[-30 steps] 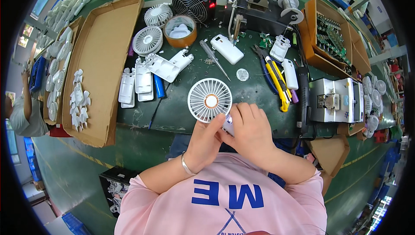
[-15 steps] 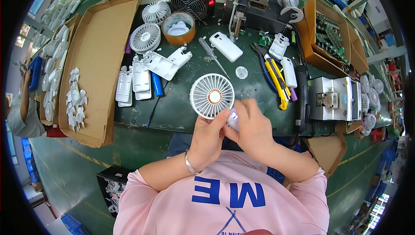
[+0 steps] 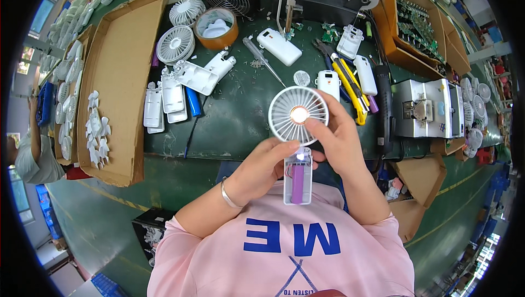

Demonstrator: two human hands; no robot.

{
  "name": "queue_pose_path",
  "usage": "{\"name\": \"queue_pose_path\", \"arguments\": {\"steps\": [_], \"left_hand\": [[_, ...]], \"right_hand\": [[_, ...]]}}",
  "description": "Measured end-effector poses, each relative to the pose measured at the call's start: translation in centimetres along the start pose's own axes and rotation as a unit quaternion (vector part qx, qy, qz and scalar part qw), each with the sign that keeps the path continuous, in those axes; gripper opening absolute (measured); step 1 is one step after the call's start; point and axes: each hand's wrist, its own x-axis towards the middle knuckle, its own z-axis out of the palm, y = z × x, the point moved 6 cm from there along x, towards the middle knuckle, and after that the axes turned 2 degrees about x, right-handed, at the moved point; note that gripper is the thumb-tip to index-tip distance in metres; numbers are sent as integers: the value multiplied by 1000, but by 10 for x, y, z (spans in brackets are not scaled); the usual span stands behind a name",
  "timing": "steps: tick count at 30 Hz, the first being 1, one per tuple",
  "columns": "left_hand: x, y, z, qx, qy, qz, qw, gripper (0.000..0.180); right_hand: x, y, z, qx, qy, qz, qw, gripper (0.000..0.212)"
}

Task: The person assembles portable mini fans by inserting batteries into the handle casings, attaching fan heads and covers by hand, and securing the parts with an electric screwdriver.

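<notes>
White plastic formed the handheld fan [image 3: 298, 115], its grille [image 3: 285, 124] clasped by the right hand [image 3: 343, 141], thumb in front, other fingers partly hidden. Its neck was pinched by the left hand [image 3: 265, 166]. Light, stiff handling was judged likely, the rim [image 3: 270, 116] being a safer hold than the open handle [image 3: 287, 190], where 1 purple battery cell [image 3: 297, 185] was exposed. It was held over the green workbench's [image 3: 240, 127] near edge.
</notes>
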Motion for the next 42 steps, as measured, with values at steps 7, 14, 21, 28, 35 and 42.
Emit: {"name": "queue_pose_path", "arguments": {"steps": [7,14,21,28,35,42], "left_hand": [[-8,1,4,-7,1,86,996,35],[-12,22,-11,37,161,255,953,38],[-17,17,-10,195,162,343,905,34],[-25,33,-14,305,194,375,854,26],[-16,19,-7,-11,101,206,973,31],[-24,24,-17,191,254,346,883,33]], "right_hand": [[-3,-10,1,-129,90,-183,971,46],[-52,-14,42,-335,1,-220,916,19],[-52,0,48,-391,36,-206,896,24],[-49,-9,29,-284,-24,-87,955,23],[-44,5,11,-47,27,-96,994,20],[-46,17,22,57,-37,-26,997,25]]}}
